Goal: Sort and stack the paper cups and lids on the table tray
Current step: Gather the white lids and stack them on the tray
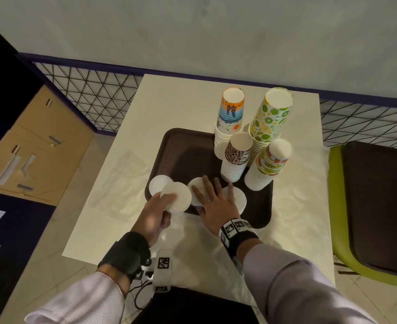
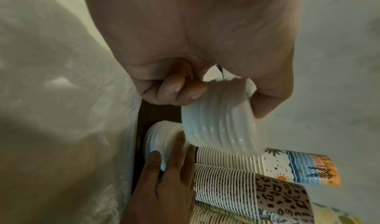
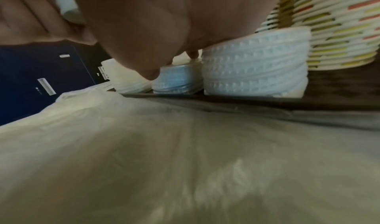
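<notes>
Gripping a ribbed lid stack (image 2: pixel 222 122), left hand (image 2: pixel 195 48).

Likely café, serving tray (image 1: pixel 183 148), cup stacks (image 1: pixel 233 157)

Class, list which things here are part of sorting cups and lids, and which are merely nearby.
Job:
brown tray
four cup stacks
lid stack in left hand
lid stacks on tray
right hand

Nearby:
green chair
cardboard boxes
mesh fence

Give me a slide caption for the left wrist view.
Left hand grips a stack of white lids above the brown tray.
</notes>
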